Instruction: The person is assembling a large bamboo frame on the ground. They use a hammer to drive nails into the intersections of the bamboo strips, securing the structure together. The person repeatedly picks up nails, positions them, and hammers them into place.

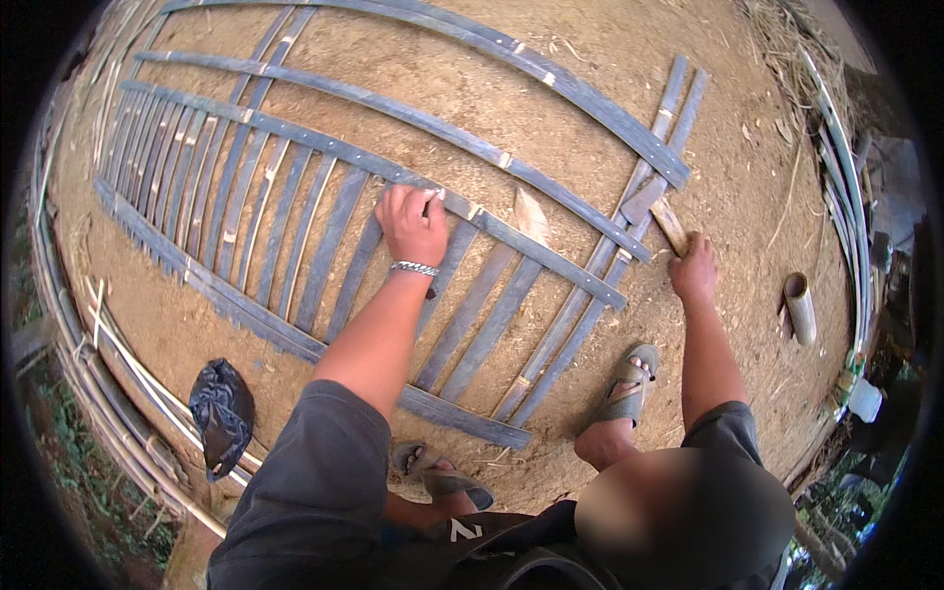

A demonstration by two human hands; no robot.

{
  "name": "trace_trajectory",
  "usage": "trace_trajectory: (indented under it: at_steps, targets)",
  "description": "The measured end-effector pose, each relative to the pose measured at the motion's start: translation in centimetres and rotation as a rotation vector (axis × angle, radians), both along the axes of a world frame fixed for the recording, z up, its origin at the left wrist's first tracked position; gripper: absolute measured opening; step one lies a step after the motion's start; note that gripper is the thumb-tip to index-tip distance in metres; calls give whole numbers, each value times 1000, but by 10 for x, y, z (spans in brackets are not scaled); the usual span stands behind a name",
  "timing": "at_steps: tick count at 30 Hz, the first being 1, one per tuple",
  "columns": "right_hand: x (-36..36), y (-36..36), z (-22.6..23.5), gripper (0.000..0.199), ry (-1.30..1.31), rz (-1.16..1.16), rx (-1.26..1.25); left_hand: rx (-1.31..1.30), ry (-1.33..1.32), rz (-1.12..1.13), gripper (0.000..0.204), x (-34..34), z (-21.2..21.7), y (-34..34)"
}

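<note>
My left hand (411, 228), wearing a chain bracelet (414, 268), is at the upper rail (344, 152) of a flat frame made of dark bamboo strips. Its fingers are curled down against the rail; whatever they pinch is too small to make out. Several upright slats (487, 324) run from this rail to the lower rail (256, 315). Over to the right, my right hand (694, 267) is closed at the end of the wooden handle of a broad-bladed knife (644, 199). The knife's dark blade lies across the paired end strips.
Two more long strips (393, 103) cross the frame farther away. A dark plastic bag (221, 413) sits at the left by bamboo poles (108, 393). At the right are a short bamboo tube (800, 307) and a bundle of long strips (846, 197). My sandalled foot (621, 393) is beside the frame's corner.
</note>
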State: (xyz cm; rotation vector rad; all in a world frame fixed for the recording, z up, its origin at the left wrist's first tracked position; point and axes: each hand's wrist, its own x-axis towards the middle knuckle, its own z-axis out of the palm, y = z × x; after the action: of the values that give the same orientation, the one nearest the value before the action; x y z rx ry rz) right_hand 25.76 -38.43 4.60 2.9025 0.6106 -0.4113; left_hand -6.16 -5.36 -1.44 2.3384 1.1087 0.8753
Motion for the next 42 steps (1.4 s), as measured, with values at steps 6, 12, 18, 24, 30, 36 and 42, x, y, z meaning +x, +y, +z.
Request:
trace_trajectory:
  at_steps: [6,12,18,24,30,36,42]
  targets:
    - [-22,-51,0,49,59,229,384,-62,11,37,8,0,4,-2]
    - [-170,48,71,51,778,-117,471,-60,5,34,11,-5,3,0]
    - [-212,144,72,56,555,457,589,-85,-21,28,10,-2,4,-1]
    - [-215,157,57,61,543,477,547,-104,59,40,9,-2,7,0]
    - [-211,158,58,59,445,514,711,-105,-15,34,9,-1,7,1]
    - [-210,164,69,53,575,397,509,-116,23,39,8,-5,7,-1]
    - [-213,165,63,58,581,434,452,-117,8,40,9,-2,7,1]
